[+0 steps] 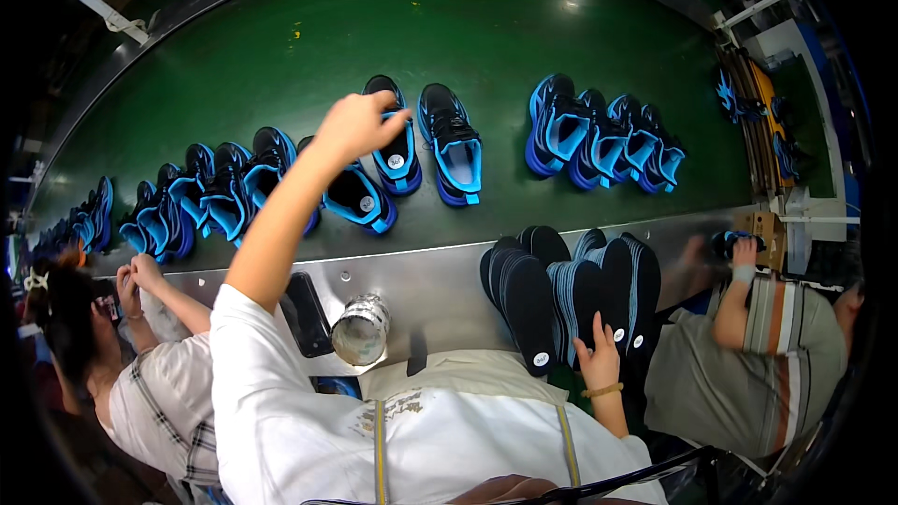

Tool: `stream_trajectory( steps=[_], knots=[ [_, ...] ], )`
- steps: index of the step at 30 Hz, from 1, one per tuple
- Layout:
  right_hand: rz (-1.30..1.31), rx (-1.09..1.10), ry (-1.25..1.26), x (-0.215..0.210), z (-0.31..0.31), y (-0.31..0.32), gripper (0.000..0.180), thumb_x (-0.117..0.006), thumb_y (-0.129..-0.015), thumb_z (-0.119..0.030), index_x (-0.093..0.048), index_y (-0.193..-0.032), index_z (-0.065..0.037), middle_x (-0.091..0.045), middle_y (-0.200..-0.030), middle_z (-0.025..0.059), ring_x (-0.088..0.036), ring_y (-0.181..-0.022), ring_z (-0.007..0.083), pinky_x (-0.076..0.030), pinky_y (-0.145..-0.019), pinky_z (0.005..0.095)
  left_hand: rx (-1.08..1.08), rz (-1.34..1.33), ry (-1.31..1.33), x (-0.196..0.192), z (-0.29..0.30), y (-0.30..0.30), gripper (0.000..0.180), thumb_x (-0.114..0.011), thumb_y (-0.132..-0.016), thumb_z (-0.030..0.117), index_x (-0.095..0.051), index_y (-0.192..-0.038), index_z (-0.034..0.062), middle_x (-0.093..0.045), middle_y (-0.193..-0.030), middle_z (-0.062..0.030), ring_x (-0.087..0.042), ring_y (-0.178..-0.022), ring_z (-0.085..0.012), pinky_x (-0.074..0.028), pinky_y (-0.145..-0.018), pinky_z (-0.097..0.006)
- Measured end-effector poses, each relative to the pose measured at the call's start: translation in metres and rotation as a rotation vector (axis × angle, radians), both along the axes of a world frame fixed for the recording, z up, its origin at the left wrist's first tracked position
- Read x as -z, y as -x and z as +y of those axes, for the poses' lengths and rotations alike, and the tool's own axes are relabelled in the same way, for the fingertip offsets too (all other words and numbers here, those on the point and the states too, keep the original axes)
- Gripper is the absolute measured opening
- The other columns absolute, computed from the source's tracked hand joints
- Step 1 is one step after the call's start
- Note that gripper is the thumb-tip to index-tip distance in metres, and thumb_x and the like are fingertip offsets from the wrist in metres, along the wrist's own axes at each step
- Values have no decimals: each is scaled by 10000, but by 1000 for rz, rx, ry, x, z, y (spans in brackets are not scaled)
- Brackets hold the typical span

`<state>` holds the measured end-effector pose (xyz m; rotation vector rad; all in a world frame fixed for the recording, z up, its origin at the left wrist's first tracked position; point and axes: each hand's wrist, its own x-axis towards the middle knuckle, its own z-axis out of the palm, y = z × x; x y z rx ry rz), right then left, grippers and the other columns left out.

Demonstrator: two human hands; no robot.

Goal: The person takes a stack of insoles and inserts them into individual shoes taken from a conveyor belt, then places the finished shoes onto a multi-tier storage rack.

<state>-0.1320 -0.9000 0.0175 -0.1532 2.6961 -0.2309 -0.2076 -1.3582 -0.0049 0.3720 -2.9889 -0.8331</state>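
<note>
Left hand stretched out over the green conveyor belt, fingers loosely curled and hovering just above a black-and-blue sneaker left of centre; no firm grip visible, apparently holding nothing, fingertips close to the collar of the neighbouring shoe. Right hand lower centre-right, open and spread, palm resting against the upright stack of dark insoles leaning on the metal table, touching but not clamping. Insoles thin, flat, foam-like, probably very light and floppy, likely to bend if pinched at one end; best taken by the edge near the heel, thumb on one face and fingers on the other, or peeled off the top of the stack. Some faces matte black with a small round white sticker, others ribbed with blue stripes. Sneakers moulded, light but bulky, with glossy blue soles and soft mesh-looking uppers; easiest held at the heel collar or through the opening. More pairs in clusters along the belt, a group toward upper right, another at left. Shiny metal can and dark phone lying on the table at lower centre. Other people seated at far left and far right, hands busy at their own places.
</note>
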Motion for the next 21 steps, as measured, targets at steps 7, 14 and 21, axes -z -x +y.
stream_trajectory(
  steps=[7, 14, 21],
  knots=[
    [287, -103, 448, -7, -15, 58, 303, -516, -784, -109, -506, -1064, 6, -486, -1031, 216, -506, -888, 324, -399, -774, 333, 47, 176, 119, 70, 67, 17, 494, -589, -718, 345, -441, -1076, 38, -550, -647, -163, -549, -627, -309, -438, -574, -378],
    [-89, -297, 715, -13, -131, 161, 195, -622, -709, -175, -621, -784, 5, -546, -792, 111, -506, -664, 135, -410, -594, 257, -89, 7, -298, 66, 71, 49, 474, -459, -794, 427, -546, -794, -39, -562, -681, -222, -557, -704, -345, -434, -621, -380],
    [-421, -352, 295, 22, -211, 184, 210, -609, -591, -215, -622, -628, -8, -574, -612, 172, -569, -594, 277, -456, -615, 333, -217, -74, -610, 76, 72, 47, 576, -439, -766, 505, -564, -740, -58, -562, -685, -233, -563, -716, -348, -432, -654, -362]
  ],
)
